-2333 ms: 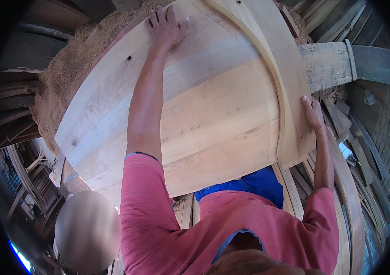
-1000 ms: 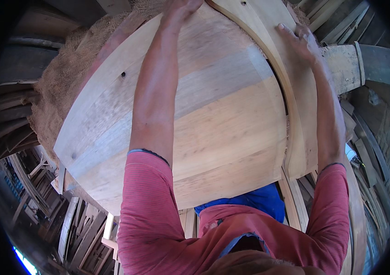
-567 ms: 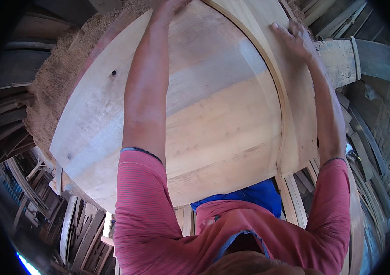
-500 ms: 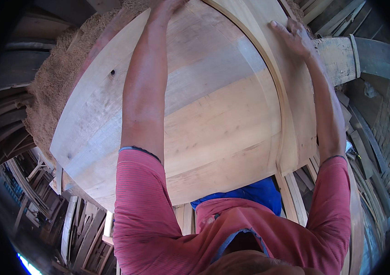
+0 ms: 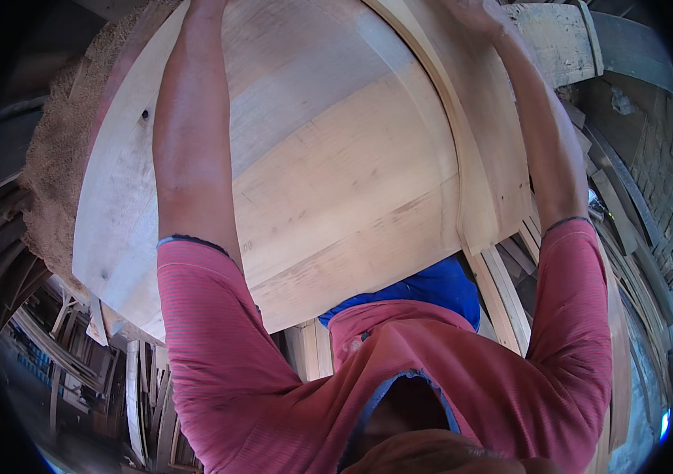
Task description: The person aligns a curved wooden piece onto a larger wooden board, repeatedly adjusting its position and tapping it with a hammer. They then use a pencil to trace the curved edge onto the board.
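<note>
A broad, round-edged wooden panel made of joined boards lies in front of me. Over it stretches my left forearm; the wrist meets the top edge and the hand is out of the picture. Along the panel's right side runs a narrow curved wooden strip. Beside that strip is a wider wooden board with a wavy inner edge. At this board's far end is my right hand, cut off by the top edge, so its fingers are mostly hidden.
Heaped sawdust lies along the panel's left. A worn pale block stands at the far right. Stacked timber offcuts fill the lower left, and long strips lie right. Pale wooden bars pass under the panel near my waist.
Both hands have moved farther up in the picture, the left one out of it. The panel and boards appear shifted up and left as the view moved.
</note>
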`<move>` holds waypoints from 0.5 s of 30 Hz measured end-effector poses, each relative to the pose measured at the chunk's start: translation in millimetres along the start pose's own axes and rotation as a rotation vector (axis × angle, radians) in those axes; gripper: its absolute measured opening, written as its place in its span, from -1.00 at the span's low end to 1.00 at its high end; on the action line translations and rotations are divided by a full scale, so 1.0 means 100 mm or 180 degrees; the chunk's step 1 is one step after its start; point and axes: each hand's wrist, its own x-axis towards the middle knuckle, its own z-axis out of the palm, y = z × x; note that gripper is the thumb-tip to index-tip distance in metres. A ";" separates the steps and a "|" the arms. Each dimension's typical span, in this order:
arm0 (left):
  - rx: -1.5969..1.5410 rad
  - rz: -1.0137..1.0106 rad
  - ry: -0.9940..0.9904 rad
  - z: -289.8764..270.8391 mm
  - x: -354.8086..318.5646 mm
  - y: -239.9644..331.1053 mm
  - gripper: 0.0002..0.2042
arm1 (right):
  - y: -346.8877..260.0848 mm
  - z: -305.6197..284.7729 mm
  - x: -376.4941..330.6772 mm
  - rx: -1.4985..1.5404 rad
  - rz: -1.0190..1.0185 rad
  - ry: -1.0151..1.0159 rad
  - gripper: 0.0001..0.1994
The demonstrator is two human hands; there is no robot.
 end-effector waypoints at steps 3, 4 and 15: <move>0.0017 0.0064 -0.0006 0.05 0.06 0.03 -0.28 | -0.05 -0.04 -0.08 0.0002 0.0126 0.0002 -0.27; 0.0038 0.0040 0.0001 0.05 0.06 -0.01 -0.28 | -0.10 -0.05 -0.08 -0.0022 0.0158 -0.0113 -0.28; 0.0068 0.0191 -0.0059 -0.01 0.05 0.09 -0.26 | 0.87 -0.49 0.71 0.4028 0.0432 -0.0487 -0.05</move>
